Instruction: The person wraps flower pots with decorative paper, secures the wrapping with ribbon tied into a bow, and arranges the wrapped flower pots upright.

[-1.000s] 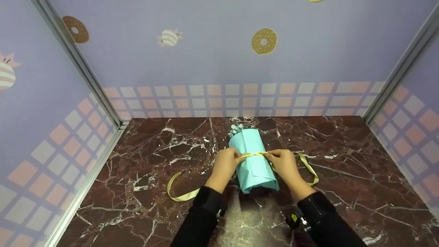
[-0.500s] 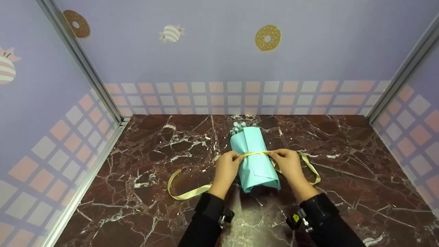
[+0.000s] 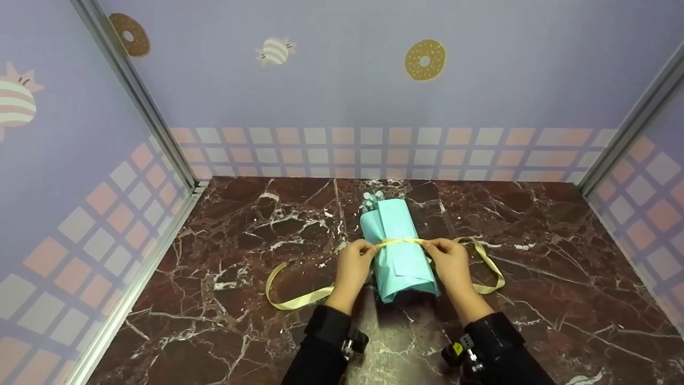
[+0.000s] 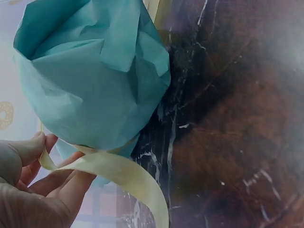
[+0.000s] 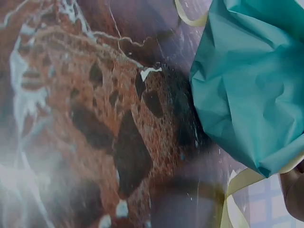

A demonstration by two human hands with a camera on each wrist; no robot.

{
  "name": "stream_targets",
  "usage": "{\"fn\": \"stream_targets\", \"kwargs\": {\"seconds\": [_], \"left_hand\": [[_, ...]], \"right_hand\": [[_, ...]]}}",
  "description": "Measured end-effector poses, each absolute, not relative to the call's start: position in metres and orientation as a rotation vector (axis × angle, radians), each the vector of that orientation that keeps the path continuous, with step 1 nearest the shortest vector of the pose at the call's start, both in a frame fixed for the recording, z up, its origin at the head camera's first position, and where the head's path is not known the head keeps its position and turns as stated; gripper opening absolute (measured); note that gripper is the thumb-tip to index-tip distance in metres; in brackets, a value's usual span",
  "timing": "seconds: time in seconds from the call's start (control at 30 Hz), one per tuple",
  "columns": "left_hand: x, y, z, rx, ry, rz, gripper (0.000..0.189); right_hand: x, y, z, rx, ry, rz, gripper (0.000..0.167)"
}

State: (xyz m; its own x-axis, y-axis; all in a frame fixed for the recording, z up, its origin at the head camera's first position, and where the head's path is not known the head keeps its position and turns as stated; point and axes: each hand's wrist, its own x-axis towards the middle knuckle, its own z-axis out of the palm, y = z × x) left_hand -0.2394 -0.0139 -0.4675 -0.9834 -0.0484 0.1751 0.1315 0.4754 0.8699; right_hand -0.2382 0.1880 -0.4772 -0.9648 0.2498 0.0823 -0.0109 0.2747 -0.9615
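A bouquet wrapped in turquoise paper (image 3: 398, 222) lies on the marbled tabletop, pale greenish-white sprigs (image 3: 371, 200) poking out at its far end. Across its middle runs a yellow ribbon (image 3: 401, 241). On the bouquet's left side, my left hand (image 3: 354, 267) pinches the ribbon between thumb and fingers; the left wrist view shows the ribbon (image 4: 118, 173) trailing down past those fingers. My right hand (image 3: 450, 267) pinches the ribbon at the right side. In the right wrist view only a bit of that hand (image 5: 293, 194) shows at the edge, beside the crumpled wrapping (image 5: 251, 90).
One loose ribbon tail (image 3: 299, 303) curls on the table to the left, another (image 3: 494, 272) loops at the right. Patterned lilac walls (image 3: 342, 96) enclose the dark red marbled table (image 3: 240, 278) at the back and both sides.
Both hands keep their pinch on the ribbon while the crossed strands over the wrapping draw into one flatter band. The right hand shifts slightly outward; the view drifts a little.
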Motion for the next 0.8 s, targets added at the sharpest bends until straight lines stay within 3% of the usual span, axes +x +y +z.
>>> {"fn": "stream_targets", "kwargs": {"seconds": [0.8], "left_hand": [[-0.2404, -0.0118, -0.4771, -0.070, -2.427, -1.891, 0.016]], "right_hand": [[-0.2370, 0.1897, -0.4867, -0.379, -2.145, 1.925, 0.024]]}}
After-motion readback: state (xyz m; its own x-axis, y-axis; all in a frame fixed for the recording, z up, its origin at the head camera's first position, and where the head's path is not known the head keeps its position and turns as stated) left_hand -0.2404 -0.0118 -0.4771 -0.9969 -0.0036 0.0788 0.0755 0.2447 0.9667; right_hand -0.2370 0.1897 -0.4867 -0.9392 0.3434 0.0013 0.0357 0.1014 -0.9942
